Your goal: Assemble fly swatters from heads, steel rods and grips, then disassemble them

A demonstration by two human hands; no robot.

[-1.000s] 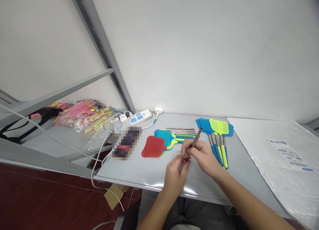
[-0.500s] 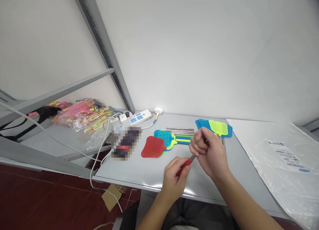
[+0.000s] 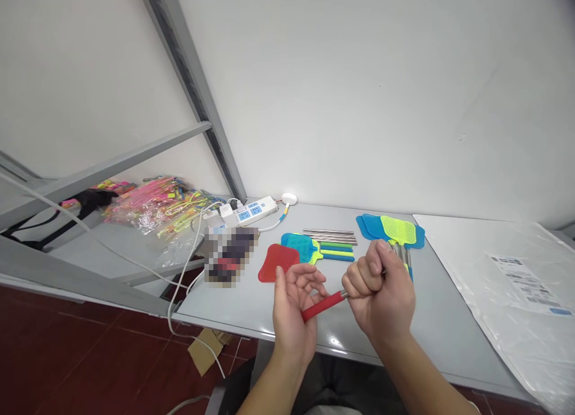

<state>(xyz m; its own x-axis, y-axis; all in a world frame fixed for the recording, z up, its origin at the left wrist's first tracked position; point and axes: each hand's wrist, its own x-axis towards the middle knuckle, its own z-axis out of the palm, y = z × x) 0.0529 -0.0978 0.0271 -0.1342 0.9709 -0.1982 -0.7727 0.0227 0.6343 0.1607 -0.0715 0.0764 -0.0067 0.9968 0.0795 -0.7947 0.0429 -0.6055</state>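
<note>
My right hand [image 3: 380, 286] is closed in a fist around a thin metal rod. A red handle [image 3: 324, 306] sits on the rod's left end, and its tip rests against the palm of my left hand [image 3: 296, 307], whose fingers are spread. Behind my left hand lies a red fly swatter head [image 3: 277, 262], partly over a blue fly swatter head [image 3: 294, 242]. Green, yellow and blue handles [image 3: 336, 253] lie just right of these heads. Several bare metal rods [image 3: 330, 232] are behind them. Beyond my right hand, assembled fly swatters with blue and yellow heads [image 3: 399, 229] lie stacked.
A white power strip [image 3: 254, 211] with plugs and cables stands at the back left, near a blurred-out object [image 3: 231, 256]. Bagged colourful items [image 3: 153, 205] fill the left shelf. A large white plastic package [image 3: 494, 283] covers the right of the table.
My left hand has let go of the red handle and opened, palm up. My right hand has lowered slightly, still gripping the rod, which now lies at a flatter angle.
</note>
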